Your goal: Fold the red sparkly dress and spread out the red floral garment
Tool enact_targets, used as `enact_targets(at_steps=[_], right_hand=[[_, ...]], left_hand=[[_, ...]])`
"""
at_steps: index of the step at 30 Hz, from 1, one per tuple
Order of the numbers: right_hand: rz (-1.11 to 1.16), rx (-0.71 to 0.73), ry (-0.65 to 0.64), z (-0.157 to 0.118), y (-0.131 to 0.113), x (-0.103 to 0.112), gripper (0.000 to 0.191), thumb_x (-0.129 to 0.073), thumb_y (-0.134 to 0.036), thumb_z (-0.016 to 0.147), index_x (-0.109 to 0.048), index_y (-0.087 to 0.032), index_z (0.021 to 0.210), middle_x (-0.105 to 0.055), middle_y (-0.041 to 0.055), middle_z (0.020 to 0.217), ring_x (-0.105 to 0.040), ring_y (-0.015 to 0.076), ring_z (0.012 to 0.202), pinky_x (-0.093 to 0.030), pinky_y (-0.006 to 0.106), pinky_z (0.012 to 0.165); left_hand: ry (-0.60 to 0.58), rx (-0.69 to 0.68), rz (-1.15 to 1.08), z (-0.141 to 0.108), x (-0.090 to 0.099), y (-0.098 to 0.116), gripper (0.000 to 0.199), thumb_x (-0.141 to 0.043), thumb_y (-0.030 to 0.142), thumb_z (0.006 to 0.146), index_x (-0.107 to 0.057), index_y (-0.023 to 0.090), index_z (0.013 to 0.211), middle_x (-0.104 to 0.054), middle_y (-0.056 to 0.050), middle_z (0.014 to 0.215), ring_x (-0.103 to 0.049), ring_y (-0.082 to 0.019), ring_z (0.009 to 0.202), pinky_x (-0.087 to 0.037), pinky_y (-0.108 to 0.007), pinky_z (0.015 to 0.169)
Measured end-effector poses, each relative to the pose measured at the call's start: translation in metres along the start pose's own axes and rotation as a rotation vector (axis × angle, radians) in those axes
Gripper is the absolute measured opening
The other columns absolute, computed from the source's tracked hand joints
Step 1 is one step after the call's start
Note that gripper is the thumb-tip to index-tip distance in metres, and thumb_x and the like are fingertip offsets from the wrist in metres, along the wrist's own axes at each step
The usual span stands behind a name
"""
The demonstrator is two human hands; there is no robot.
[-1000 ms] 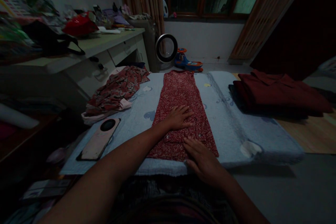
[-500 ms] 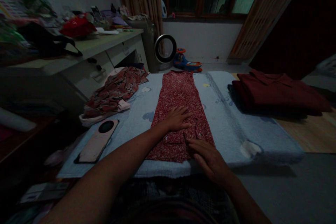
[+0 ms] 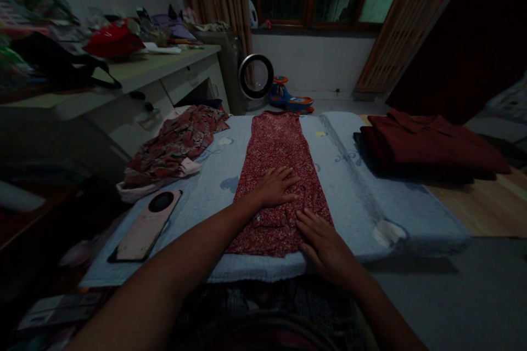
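Note:
A red patterned garment (image 3: 280, 148), folded long and narrow, lies flat on the pale blue cloth (image 3: 354, 203) that covers the table. My left hand (image 3: 276, 187) rests palm down on the garment's middle, with its fingers spread. Close to the garment's lower right edge, my right hand (image 3: 323, 238) lies on it, fingers stretched out. Neither hand grips anything. A small folded-over part of the garment shows between and below the hands.
On the left lie a phone (image 3: 146, 226) and a crumpled patterned garment (image 3: 177, 142). Folded dark red clothes (image 3: 432, 145) are stacked at the right. A cluttered desk (image 3: 156, 71) stands at the back left, and a toy car (image 3: 290, 100) sits on the floor beyond.
My right hand has shifted slightly up on the garment, its fingers now flatter and more stretched out. My left hand stays on the middle. The view has moved slightly.

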State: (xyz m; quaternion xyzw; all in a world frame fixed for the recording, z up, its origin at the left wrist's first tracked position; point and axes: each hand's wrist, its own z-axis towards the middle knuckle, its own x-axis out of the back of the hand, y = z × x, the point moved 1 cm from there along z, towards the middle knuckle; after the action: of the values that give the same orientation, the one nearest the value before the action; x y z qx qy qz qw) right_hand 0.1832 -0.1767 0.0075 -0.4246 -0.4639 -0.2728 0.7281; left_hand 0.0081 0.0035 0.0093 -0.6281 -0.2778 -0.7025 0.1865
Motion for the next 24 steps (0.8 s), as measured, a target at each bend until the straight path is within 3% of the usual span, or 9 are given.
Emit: enact_targets(at_steps=[4, 9, 13, 18, 24], right_hand=[[0.070, 0.020, -0.033, -0.008, -0.003, 0.011, 0.049, -0.049, -0.028, 0.098, -0.046, -0.023, 0.146, -0.044, 0.0078, 0.154, -0.035, 0.0249, 0.145, -0.035, 0.053, 0.117], [0.201, -0.018, 0.008, 0.008, 0.005, 0.035, 0.035, -0.043, -0.027, 0.100, -0.063, -0.023, 0.128, -0.062, 0.0075, 0.138, -0.056, 0.0205, 0.129, -0.047, 0.043, 0.110], [0.207, -0.043, 0.138, 0.044, 0.032, 0.041, 0.040, -0.042, -0.027, 0.099, -0.057, -0.023, 0.136, -0.056, 0.0088, 0.144, -0.050, 0.0230, 0.135, -0.041, 0.049, 0.113], [0.178, -0.040, 0.085, 0.081, 0.074, 0.030, 0.041, -0.043, -0.030, 0.097, -0.058, -0.021, 0.134, -0.059, 0.0111, 0.140, -0.055, 0.0250, 0.130, -0.044, 0.049, 0.110], [0.118, -0.050, 0.053, 0.093, 0.115, 0.031, 0.040, -0.044, -0.030, 0.095, -0.062, -0.021, 0.129, -0.062, 0.0114, 0.136, -0.058, 0.0269, 0.127, -0.046, 0.050, 0.108]], left_hand=[[-0.006, -0.003, 0.001, 0.000, 0.000, 0.000, 0.070, -0.033, 0.071, 0.093, -0.036, 0.033, 0.152, -0.026, -0.009, 0.163, -0.025, -0.032, 0.149, -0.020, -0.055, 0.118], [0.004, -0.007, -0.002, 0.000, -0.003, -0.002, 0.072, -0.032, 0.072, 0.092, -0.034, 0.033, 0.152, -0.027, -0.009, 0.163, -0.025, -0.032, 0.149, -0.019, -0.055, 0.118], [0.026, 0.005, -0.025, 0.001, -0.004, -0.001, 0.078, -0.033, 0.070, 0.093, -0.022, 0.027, 0.156, -0.027, -0.010, 0.163, -0.025, -0.031, 0.149, -0.018, -0.053, 0.119], [0.015, 0.026, -0.033, 0.002, -0.005, 0.000, 0.078, -0.038, 0.067, 0.092, -0.026, 0.022, 0.155, -0.029, -0.010, 0.162, -0.022, -0.030, 0.150, -0.015, -0.051, 0.120], [0.008, 0.028, -0.049, 0.001, -0.006, -0.001, 0.081, -0.037, 0.069, 0.092, -0.027, 0.020, 0.155, -0.026, -0.010, 0.163, -0.019, -0.031, 0.151, -0.014, -0.053, 0.121]])
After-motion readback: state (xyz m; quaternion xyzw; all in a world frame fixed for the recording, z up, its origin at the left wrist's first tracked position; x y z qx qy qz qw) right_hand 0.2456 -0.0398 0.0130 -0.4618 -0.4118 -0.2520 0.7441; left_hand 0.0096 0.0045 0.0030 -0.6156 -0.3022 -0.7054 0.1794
